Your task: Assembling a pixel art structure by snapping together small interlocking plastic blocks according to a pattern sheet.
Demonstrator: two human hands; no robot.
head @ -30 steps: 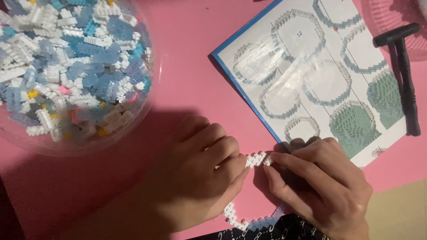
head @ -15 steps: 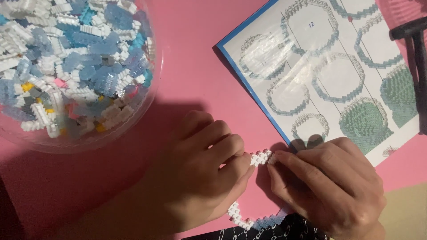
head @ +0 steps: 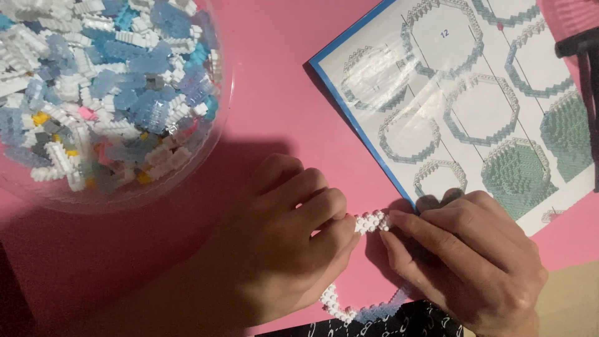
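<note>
Both hands were down on the pink table (head: 274, 93), knuckles up, fingertips meeting over a small ring of white micro-bricks (head: 368, 223). The left hand (head: 281, 243) had its forefinger and thumb closed on the near end of the ring's top edge, and the right hand (head: 465, 262) pinched the same edge from the other side, so the two were together and clamped on the piece, not spread apart. The ring lay between and partly under them: its studded top showed in the gap between the fingertips, and its lower curve came out again below the left palm, close to a black patterned cloth (head: 405, 324) at the picture's lower edge. As I judged it, pressing such tiny bricks home went best with the ring kept flat on the table, the left fingers bracing the row already built while the right pushed straight down, so that the thin loop did not twist or spring open. Just above the right hand lay the instruction sheet (head: 474, 106), blue-edged, printed with ring after ring in stages. Well off to the left stood a clear round tub (head: 212, 150) heaped with white, pale blue and a few yellow and pink bricks. A dark tool (head: 583, 75) lay at the sheet's far right edge, too cropped to tell more.
</note>
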